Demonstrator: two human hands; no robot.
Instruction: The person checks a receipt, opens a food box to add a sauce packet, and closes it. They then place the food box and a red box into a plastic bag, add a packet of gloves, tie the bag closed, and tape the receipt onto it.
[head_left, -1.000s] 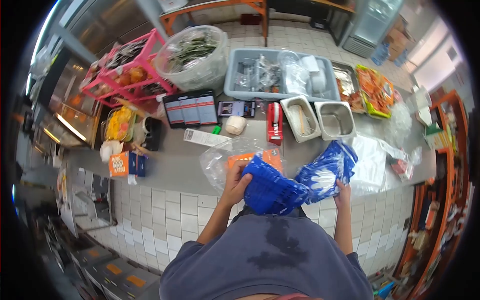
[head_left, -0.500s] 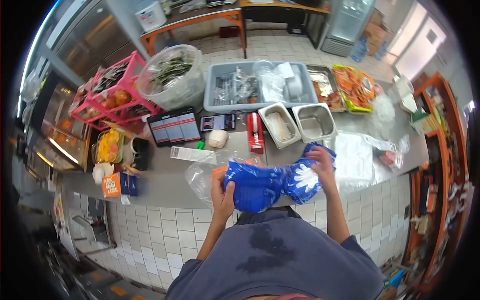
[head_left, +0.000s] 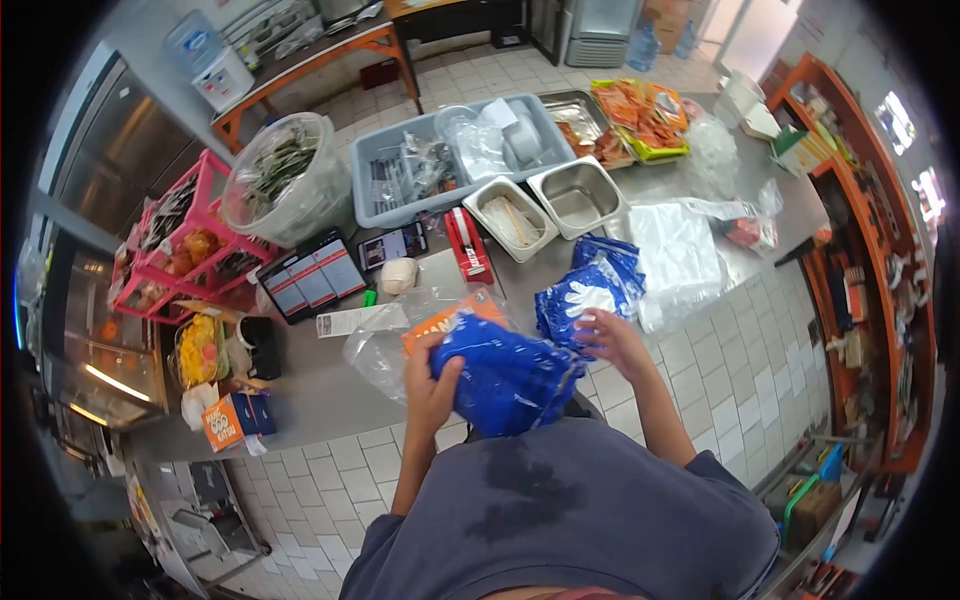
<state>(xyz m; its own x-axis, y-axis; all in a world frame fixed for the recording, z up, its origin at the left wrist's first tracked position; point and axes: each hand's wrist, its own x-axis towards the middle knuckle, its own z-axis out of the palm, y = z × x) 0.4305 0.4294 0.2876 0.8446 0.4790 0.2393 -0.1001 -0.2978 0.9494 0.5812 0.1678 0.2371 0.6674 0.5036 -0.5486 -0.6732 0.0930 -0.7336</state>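
Now the left hand (head_left: 430, 388) clasps a blue packet (head_left: 512, 378); right hand (head_left: 620, 345), fingers parted, near blue pile (head_left: 600, 288)

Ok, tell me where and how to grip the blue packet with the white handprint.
Pinch the blue packet by its near edge, from the near right, where the right hand is. Likely best: it lies fairly flat, its wrinkled film looks pliable, and that edge faces the hand.

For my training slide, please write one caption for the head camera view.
Left hand holding a blue packet, right hand open by more blue packets on a table.
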